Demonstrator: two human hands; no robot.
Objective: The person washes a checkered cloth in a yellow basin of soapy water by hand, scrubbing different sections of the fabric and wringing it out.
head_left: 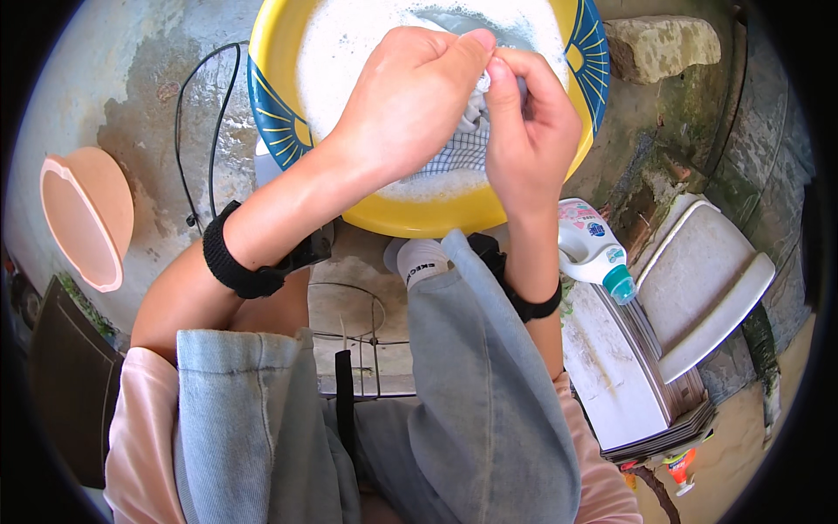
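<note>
Checked cloth (pixel 458 152), fingers (pixel 502 90) pinching, sudsy basin (pixel 419 222)

I note a peach tub (pixel 112 196) at far left of frame, a black cable (pixel 212 175) upper left, a rough stone (pixel 663 50) upper right.

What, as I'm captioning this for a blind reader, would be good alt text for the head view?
The left hand and right hand pinch a checked cloth with their fingertips close together, over a yellow basin of white suds. A white bottle is at right, a pink tub at left.
</note>
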